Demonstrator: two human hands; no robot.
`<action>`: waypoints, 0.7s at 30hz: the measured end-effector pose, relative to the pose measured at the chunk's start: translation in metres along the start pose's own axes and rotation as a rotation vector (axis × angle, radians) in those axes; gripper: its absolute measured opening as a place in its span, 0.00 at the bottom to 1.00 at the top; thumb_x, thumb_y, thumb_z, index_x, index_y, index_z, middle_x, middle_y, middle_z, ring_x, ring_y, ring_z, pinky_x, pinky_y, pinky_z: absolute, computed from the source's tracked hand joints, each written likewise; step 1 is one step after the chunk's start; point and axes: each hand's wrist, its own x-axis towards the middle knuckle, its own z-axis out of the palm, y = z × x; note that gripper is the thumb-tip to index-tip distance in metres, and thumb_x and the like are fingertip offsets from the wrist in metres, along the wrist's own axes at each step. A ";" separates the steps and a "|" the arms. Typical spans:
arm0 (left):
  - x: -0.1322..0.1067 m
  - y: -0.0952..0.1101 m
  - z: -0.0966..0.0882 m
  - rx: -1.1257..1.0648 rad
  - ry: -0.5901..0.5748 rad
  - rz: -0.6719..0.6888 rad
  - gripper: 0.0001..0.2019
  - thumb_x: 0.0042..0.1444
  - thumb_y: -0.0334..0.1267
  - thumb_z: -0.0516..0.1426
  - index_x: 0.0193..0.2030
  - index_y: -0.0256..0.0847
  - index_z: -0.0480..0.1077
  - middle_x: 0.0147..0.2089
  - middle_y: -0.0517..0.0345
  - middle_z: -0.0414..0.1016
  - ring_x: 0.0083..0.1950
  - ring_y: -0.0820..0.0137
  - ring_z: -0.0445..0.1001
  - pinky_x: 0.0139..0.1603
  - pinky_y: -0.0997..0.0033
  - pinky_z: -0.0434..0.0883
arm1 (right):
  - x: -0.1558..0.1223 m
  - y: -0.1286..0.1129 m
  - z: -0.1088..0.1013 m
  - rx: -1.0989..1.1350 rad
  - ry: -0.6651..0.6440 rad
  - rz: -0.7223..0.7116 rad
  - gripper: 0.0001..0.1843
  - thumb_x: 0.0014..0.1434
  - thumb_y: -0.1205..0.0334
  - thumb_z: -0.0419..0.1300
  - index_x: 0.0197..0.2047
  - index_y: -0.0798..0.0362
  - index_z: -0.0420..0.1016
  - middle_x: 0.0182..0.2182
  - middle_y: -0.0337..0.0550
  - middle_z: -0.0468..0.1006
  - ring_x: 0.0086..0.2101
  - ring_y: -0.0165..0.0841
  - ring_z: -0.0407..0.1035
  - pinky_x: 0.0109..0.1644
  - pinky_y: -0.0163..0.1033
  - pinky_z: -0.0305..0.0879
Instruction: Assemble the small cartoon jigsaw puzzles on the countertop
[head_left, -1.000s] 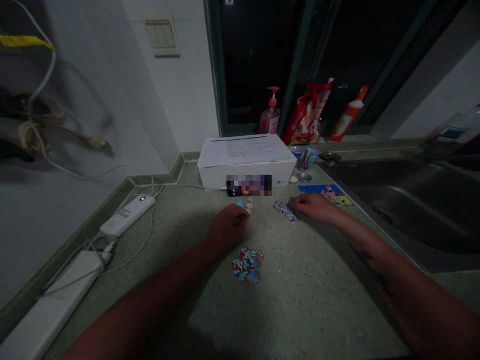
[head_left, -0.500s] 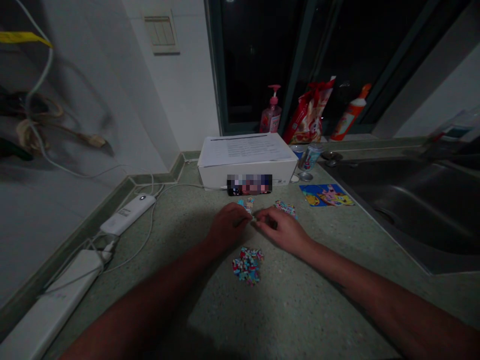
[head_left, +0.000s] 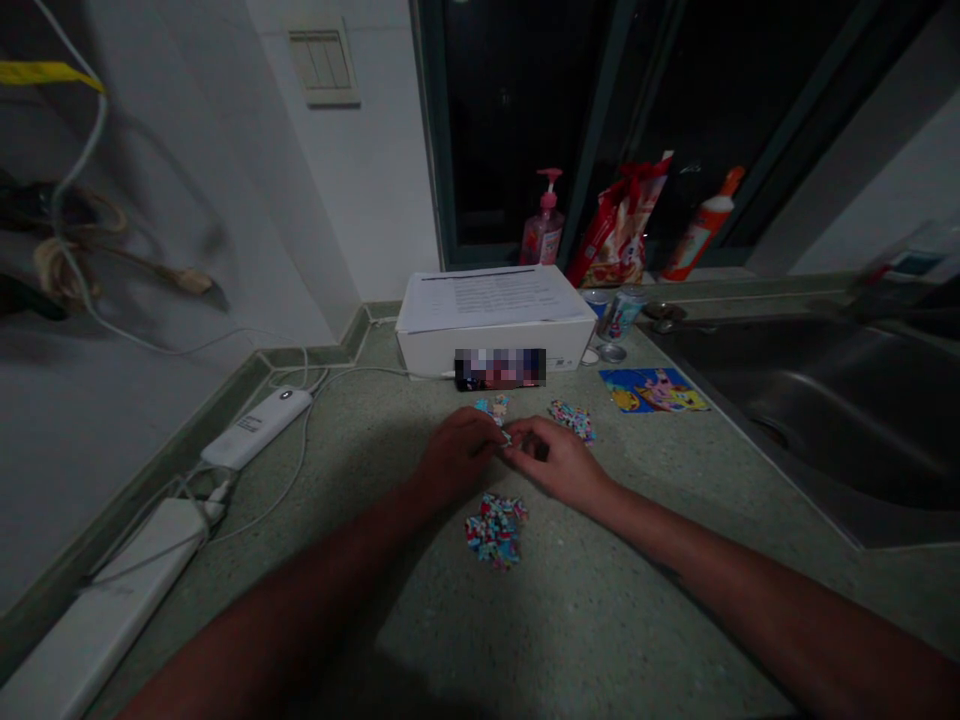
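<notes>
My left hand (head_left: pixel 457 455) and my right hand (head_left: pixel 559 462) meet fingertip to fingertip over the speckled counter (head_left: pixel 600 600). Both are pinched on a small jigsaw piece (head_left: pixel 507 438) between them. A loose heap of colourful puzzle pieces (head_left: pixel 495 528) lies just in front of my hands. Behind them lie two small joined clusters of pieces, one (head_left: pixel 493 407) behind my left hand and one (head_left: pixel 572 418) behind my right hand. A cartoon picture card (head_left: pixel 651 390) lies flat to the right.
A white box with a paper sheet (head_left: pixel 491 315) stands at the back, a phone (head_left: pixel 500 369) leaning on it. A can (head_left: pixel 621 313), soap pump (head_left: pixel 541 230), red bag (head_left: pixel 619 235) and orange bottle (head_left: pixel 697 230) stand behind. A steel sink (head_left: pixel 825 400) is right; power strips (head_left: pixel 251 430) and cables are left.
My right hand left the cluster of pieces on the right and came in to meet my left hand. My left hand stayed almost where it was.
</notes>
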 end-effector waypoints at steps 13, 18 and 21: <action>0.007 0.006 -0.004 0.125 0.099 -0.227 0.20 0.56 0.21 0.58 0.54 0.39 0.76 0.51 0.52 0.80 0.53 0.62 0.78 0.60 0.59 0.75 | 0.000 -0.007 -0.014 -0.143 0.015 -0.185 0.12 0.67 0.59 0.60 0.53 0.49 0.78 0.46 0.47 0.80 0.37 0.36 0.75 0.43 0.43 0.71; 0.007 0.002 -0.002 0.185 0.079 -0.301 0.19 0.56 0.23 0.58 0.53 0.39 0.75 0.51 0.50 0.80 0.55 0.59 0.77 0.62 0.54 0.74 | -0.008 -0.014 -0.016 -0.123 -0.142 -0.274 0.14 0.69 0.59 0.60 0.55 0.49 0.77 0.49 0.47 0.78 0.33 0.32 0.73 0.41 0.42 0.71; 0.005 -0.002 0.002 0.245 0.058 -0.339 0.20 0.55 0.24 0.58 0.55 0.38 0.74 0.54 0.46 0.80 0.58 0.56 0.77 0.65 0.49 0.73 | -0.013 -0.020 -0.015 -0.116 -0.291 -0.329 0.15 0.67 0.58 0.62 0.56 0.49 0.78 0.49 0.46 0.78 0.35 0.32 0.73 0.42 0.42 0.72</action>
